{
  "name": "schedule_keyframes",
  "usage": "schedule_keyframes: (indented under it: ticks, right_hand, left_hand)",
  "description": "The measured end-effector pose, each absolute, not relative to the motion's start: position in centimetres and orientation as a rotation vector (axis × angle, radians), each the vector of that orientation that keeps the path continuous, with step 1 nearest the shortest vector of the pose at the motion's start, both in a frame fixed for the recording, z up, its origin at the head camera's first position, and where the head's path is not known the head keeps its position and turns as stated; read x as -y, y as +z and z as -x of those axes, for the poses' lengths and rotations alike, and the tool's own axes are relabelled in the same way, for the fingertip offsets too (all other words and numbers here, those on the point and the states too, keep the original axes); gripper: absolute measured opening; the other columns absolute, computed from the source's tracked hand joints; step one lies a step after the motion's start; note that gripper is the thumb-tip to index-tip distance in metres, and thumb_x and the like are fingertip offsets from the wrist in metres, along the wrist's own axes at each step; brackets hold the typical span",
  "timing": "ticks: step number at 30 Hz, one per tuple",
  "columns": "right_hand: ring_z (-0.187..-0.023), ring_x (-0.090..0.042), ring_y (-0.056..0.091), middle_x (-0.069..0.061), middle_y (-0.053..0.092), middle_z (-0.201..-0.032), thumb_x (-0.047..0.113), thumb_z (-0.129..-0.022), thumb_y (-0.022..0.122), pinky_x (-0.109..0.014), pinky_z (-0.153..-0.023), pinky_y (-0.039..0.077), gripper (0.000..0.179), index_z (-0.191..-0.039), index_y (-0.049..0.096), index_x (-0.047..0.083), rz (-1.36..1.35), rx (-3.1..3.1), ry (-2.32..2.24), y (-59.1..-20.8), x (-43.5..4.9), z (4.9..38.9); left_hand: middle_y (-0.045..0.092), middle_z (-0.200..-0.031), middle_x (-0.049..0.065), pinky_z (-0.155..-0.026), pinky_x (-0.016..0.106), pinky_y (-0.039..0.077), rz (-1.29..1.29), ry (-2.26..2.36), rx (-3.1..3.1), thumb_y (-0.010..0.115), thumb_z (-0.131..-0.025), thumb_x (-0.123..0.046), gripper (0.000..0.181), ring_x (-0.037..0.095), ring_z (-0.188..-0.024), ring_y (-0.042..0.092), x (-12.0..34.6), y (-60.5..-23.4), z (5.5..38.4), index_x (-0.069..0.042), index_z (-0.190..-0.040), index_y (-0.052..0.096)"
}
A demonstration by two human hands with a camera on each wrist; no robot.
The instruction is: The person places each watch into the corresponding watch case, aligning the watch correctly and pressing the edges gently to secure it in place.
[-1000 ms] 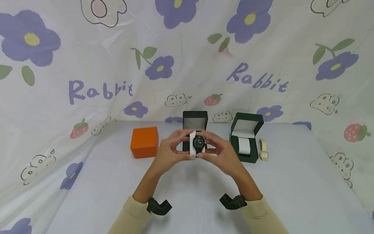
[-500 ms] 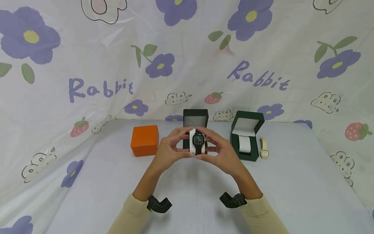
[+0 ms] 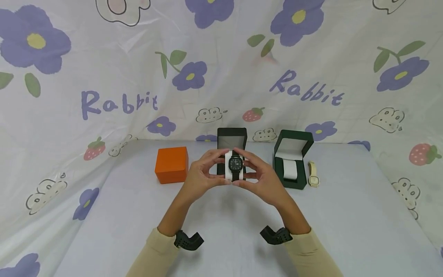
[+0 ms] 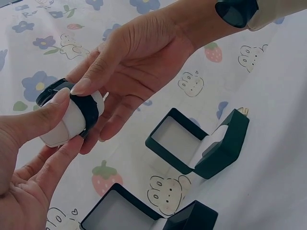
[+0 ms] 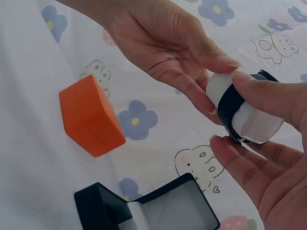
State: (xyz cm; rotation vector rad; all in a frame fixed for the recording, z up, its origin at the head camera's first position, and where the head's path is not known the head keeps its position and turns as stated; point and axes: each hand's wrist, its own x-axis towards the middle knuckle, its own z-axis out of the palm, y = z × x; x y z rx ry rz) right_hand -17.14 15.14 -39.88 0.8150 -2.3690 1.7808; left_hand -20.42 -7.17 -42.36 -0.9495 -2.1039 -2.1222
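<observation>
A black square-faced watch [image 3: 235, 163] is wrapped round a white watch cushion [image 4: 72, 120], its dial facing up toward the head camera. My left hand [image 3: 204, 171] grips the cushion's left end between thumb and fingers. On the other side my right hand [image 3: 258, 176] pinches the watch and cushion, thumb at the near edge and index finger at the far edge. Both hold it raised in front of an open black watch box [image 3: 232, 132], whose lower part is mostly hidden by the hands. In the right wrist view the strap [image 5: 230, 108] circles the cushion.
An orange box [image 3: 171, 165] stands closed at the left. To the right is an open green watch box [image 3: 300, 181] with a white cushion [image 3: 290, 169] inside. A gold watch [image 3: 313, 175] lies beside it. Behind hangs a flower-printed cloth [image 3: 228, 77].
The whole head view has shifted slightly, so everything sits a little higher in the picture. Both hands keep the same hold on the watch and cushion.
</observation>
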Motion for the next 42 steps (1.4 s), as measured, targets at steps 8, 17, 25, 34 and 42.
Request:
schedule_keyframes:
  ticks: [8,17,25,34,42]
  right_hand:
    - [-0.131,-0.028,0.052,-0.005,0.044,-0.155,-0.006,-0.079,0.084,-0.041,-0.097,0.056,0.089,-0.155,0.043,0.017,-0.783,2.381,1.743,-40.4,-15.5,17.7]
    - [-0.124,-0.021,0.054,0.000,0.053,-0.146,0.000,-0.078,0.087,-0.035,-0.098,0.056,0.082,-0.149,0.051,0.022,-0.845,2.312,1.767,-40.6,-15.8,17.9]
    - [-0.125,-0.025,0.054,-0.007,0.052,-0.147,-0.007,-0.077,0.085,-0.036,-0.100,0.055,0.082,-0.149,0.050,0.012,-0.818,2.344,1.775,-39.6,-15.6,17.3]
    - [-0.137,-0.030,0.047,-0.012,0.046,-0.153,-0.006,-0.075,0.087,-0.037,-0.102,0.053,0.086,-0.150,0.048,0.006,-0.861,2.345,1.623,-40.1,-15.7,17.7]
    - [-0.125,-0.025,0.057,-0.007,0.056,-0.145,0.001,-0.071,0.092,-0.031,-0.102,0.052,0.084,-0.146,0.055,0.011,-0.940,2.245,1.571,-41.2,-16.5,18.4]
  left_hand:
    - [0.052,-0.140,0.007,-0.082,0.042,0.062,0.952,-2.139,2.096,0.084,-0.076,0.010,0.075,0.032,-0.125,0.057,7.0,-42.1,20.4,-0.015,-0.143,0.059]
    - [0.053,-0.139,0.004,-0.081,0.043,0.062,0.991,-2.106,2.088,0.084,-0.076,0.009,0.077,0.029,-0.125,0.058,7.0,-42.3,20.4,-0.019,-0.143,0.060]
    - [0.053,-0.138,0.004,-0.080,0.042,0.062,1.012,-2.079,2.103,0.085,-0.076,0.007,0.077,0.030,-0.125,0.058,7.1,-42.4,20.5,-0.020,-0.143,0.060]
    - [0.051,-0.144,0.005,-0.080,0.042,0.062,0.983,-2.096,2.120,0.085,-0.075,0.010,0.077,0.033,-0.125,0.056,7.1,-42.5,20.5,-0.014,-0.144,0.059]
    - [0.050,-0.149,0.004,-0.081,0.043,0.062,1.045,-2.140,2.100,0.083,-0.075,0.013,0.079,0.031,-0.126,0.056,7.0,-42.4,20.3,-0.011,-0.146,0.056]
